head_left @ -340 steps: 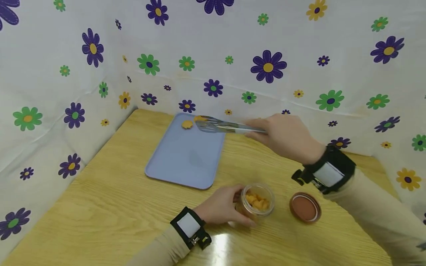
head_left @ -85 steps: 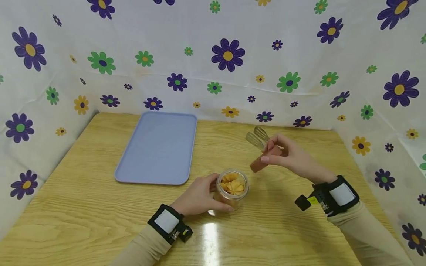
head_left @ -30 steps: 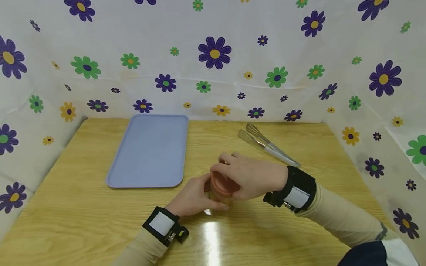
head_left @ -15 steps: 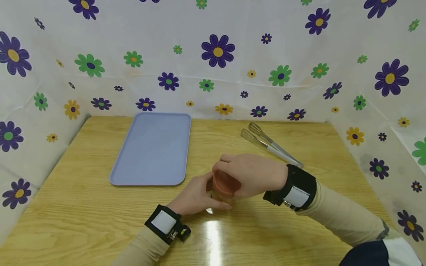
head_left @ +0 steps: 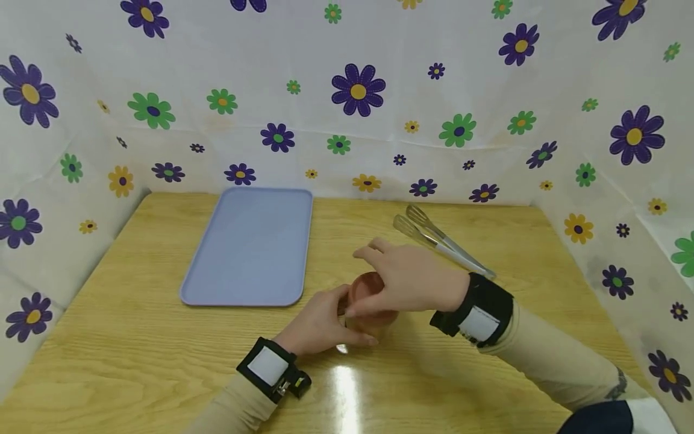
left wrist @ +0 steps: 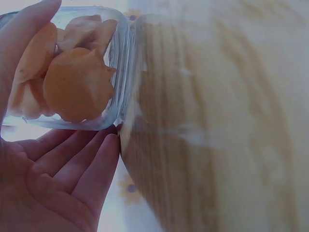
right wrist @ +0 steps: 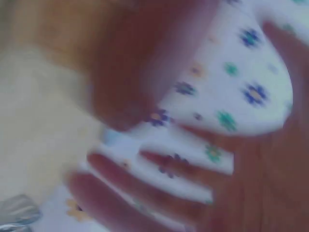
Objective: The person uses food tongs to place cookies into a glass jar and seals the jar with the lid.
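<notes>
A glass jar (head_left: 375,331) stands upright on the table, with a reddish-brown lid (head_left: 364,287) on top. My left hand (head_left: 320,320) grips the jar's side, thumb in front and fingers behind. Through the glass, the left wrist view shows orange, wavy-edged chips (left wrist: 77,86). Above the lid is my right hand (head_left: 414,276), its thumb lying across the top in the head view. In the blurred right wrist view, the fingers (right wrist: 145,193) are extended and spread, apart from the lid's rim. Whether the thumb touches the lid, I cannot tell.
A blue tray (head_left: 249,247) lies at the back left of the wooden table (head_left: 135,337). Metal tongs (head_left: 441,241) rest behind the right hand, at the back right. Flower-patterned cloth (head_left: 303,78) hangs behind and along both sides.
The right hand earlier held the tongs with a chip over the tray, then the lid, which it put on the jar. Just now its fingers have loosened off the lid's rim; the left hand stays.
</notes>
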Available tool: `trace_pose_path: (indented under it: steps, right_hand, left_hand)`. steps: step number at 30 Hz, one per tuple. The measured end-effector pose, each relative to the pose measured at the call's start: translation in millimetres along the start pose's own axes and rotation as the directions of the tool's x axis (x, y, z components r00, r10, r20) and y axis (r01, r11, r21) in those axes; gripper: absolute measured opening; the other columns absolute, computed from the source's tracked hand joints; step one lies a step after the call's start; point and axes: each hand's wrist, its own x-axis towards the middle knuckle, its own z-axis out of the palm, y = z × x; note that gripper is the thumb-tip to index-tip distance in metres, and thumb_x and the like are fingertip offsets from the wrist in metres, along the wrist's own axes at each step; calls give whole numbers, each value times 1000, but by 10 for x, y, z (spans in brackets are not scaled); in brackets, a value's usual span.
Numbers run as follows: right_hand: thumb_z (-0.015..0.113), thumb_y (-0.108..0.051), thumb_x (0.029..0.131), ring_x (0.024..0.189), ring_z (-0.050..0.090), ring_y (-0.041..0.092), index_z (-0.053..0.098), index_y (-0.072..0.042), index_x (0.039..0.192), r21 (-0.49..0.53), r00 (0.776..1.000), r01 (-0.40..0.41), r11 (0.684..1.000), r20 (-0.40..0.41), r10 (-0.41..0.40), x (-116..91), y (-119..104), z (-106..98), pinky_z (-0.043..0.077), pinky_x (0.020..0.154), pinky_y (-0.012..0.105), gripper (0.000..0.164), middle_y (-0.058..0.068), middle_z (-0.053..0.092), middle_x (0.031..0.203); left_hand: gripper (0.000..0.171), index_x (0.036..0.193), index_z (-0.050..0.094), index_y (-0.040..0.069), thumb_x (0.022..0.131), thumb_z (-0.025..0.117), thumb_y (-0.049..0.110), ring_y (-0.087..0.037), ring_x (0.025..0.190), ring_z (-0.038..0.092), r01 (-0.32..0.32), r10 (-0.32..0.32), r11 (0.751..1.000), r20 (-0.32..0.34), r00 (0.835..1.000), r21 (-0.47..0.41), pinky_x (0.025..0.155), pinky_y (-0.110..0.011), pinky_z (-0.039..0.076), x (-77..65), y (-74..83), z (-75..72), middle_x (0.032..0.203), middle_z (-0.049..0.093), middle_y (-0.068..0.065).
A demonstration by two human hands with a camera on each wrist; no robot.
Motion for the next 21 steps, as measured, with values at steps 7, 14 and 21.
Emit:
trace_pose_path:
  steps: [7,14,21]
  right_hand:
    - [90,-37,72,93,61,19,60,-22,134,29,971,194,981,134,-196,-94,-6,-174,56,80,31,70,4,59,116]
    - [82,-46,75,75,57,12,59,-14,123,-10,993,86,996,87,-85,-136,-63,-84,52,66,25,62,0,59,96]
    - [77,-52,77,66,54,13,58,-11,113,-95,999,52,994,3,-52,-128,-172,14,48,56,25,57,2,57,88]
  left_hand:
    - [90,144,46,31,68,87,56,-3,122,59,-11,12,999,27,1000,-51,102,-27,50,23,9,7,132,61,16]
    - [83,139,51,29,69,87,55,-3,124,58,-24,26,998,27,999,-53,103,-27,49,10,24,34,132,61,16]
    - [83,140,50,30,70,86,56,-4,121,59,-37,37,999,14,999,-16,102,-30,50,-6,22,0,130,63,16]
